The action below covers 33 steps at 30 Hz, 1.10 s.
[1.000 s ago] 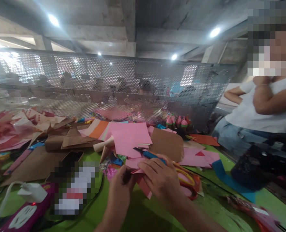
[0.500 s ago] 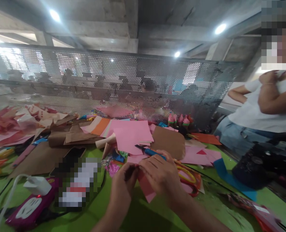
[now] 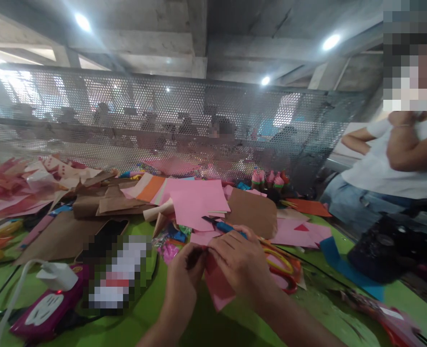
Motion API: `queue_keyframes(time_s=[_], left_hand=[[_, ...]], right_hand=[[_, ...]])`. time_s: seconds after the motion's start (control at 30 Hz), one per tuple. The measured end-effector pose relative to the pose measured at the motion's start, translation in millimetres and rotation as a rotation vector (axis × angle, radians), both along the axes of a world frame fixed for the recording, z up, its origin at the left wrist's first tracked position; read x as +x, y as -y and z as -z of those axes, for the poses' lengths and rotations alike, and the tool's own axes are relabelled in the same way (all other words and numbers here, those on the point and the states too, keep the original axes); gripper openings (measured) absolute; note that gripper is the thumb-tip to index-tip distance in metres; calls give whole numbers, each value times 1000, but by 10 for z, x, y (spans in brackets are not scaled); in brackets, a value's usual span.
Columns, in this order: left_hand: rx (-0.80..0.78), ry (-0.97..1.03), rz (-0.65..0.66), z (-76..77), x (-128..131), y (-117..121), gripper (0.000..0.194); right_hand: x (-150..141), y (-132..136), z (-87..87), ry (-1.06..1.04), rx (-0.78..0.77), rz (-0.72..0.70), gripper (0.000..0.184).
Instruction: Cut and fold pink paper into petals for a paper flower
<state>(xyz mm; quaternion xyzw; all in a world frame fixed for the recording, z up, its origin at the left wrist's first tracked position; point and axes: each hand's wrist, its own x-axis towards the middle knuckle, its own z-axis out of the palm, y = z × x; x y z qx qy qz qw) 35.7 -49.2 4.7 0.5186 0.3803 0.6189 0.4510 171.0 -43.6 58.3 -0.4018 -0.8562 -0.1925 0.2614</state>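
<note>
Both my hands meet over the green table (image 3: 184, 320) and pinch a folded piece of pink paper (image 3: 218, 284). My left hand (image 3: 187, 267) is closed on the paper's upper left edge, its fingertips curled and partly hidden. My right hand (image 3: 240, 258) lies over the paper's upper right side with its fingers pressed together on it. The lower end of the paper hangs free between the wrists. Just beyond my right hand lies a blue-handled tool (image 3: 226, 226) with a dark tip, partly covered by the fingers. Scissors with yellow and red handles (image 3: 287, 270) lie to its right.
Pink sheets (image 3: 199, 200) and brown card (image 3: 252, 214) lie ahead. At left are a purple power strip (image 3: 42, 308) with a white charger (image 3: 56, 275) and a dark phone (image 3: 107, 236). A perforated metal screen (image 3: 162, 120) stands behind. A person in a white shirt (image 3: 411, 168) stands at right.
The free lower end of the pink paper has swung slightly down and to the left. Both hands stay in nearly the same place, still pinching it.
</note>
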Motion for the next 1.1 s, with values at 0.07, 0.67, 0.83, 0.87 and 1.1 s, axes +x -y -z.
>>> queue_keyframes(time_s=[0.07,0.67,0.83,0.87,1.1], left_hand=[[-4,4,4,4,-5,-14,12],[24,112,-66,-134,-221,-105,16],[33,130,6,-192,-203,-44,10],[28,122,19,-193,-204,-39,9],[-37,132,-4,-163,-204,-40,11]], right_hand=[[0,-4,8,-21,-28,5,13],[387,-77,-155,-923,-1130,-201,42],[294,-75,-48,-1077,-1279,-223,37],[282,-78,-39,-1103,-1287,-229,35],[268,-125,19,-1173,-1273,-238,32]])
